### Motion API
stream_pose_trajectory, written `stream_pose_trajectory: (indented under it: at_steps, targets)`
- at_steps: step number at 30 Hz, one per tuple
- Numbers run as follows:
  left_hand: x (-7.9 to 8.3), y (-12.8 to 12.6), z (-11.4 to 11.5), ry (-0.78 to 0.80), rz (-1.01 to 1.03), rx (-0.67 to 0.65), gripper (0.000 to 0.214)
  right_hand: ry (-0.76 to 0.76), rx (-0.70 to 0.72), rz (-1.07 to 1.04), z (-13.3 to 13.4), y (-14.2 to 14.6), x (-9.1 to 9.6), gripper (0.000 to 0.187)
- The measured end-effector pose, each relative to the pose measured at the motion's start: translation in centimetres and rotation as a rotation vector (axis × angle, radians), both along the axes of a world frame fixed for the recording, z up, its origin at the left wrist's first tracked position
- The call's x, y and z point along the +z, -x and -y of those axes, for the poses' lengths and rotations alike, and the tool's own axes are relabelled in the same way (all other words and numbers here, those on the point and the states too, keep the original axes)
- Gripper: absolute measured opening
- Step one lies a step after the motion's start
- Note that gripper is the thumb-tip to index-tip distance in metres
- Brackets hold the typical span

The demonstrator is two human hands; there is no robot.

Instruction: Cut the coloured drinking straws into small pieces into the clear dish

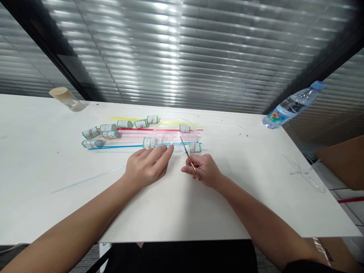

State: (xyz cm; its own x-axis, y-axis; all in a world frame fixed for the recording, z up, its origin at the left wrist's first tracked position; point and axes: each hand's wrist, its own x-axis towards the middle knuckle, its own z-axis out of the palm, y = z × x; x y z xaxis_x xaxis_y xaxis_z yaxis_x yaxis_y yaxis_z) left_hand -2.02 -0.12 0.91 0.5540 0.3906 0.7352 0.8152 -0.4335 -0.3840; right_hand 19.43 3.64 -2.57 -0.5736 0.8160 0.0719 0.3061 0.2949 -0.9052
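Observation:
My left hand point(149, 163) is closed in a pinch round a thin clear strip point(88, 179). The strip trails out to the left, and its end in my fingertips cannot be made out. My right hand point(203, 170) grips small scissors point(192, 165) with copper-coloured handles, their blades pointing up and away towards the left fingertips. Just beyond both hands stands a round clear plastic bowl point(162, 124). Behind and around it lie long thin coloured strips, among them a red strip point(136, 129) and a blue strip point(119, 146).
Several small patterned cylinders point(109, 127) rest on the strips. A bottle with a blue cap point(280, 113) stands at the right, a beige-lidded jar point(68, 100) at the back left. Clear looped strips point(304, 173) lie near the right edge of the white table point(170, 216); tiny blue scraps point(247, 135) lie behind.

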Motion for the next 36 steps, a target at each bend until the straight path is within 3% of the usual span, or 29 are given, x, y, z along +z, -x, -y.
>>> stream_pose_trajectory:
  at_steps: [17, 36]
  targets:
    - [-0.16, -0.25, 0.20, 0.038, 0.035, -0.022, 0.038, -0.100, 0.063, 0.072, 0.16, -0.10, 0.09, 0.060]
    - [-0.06, -0.46, 0.41, 0.025, 0.008, -0.014, 0.032, -0.080, 0.045, 0.035, 0.20, 0.07, -0.21, 0.055]
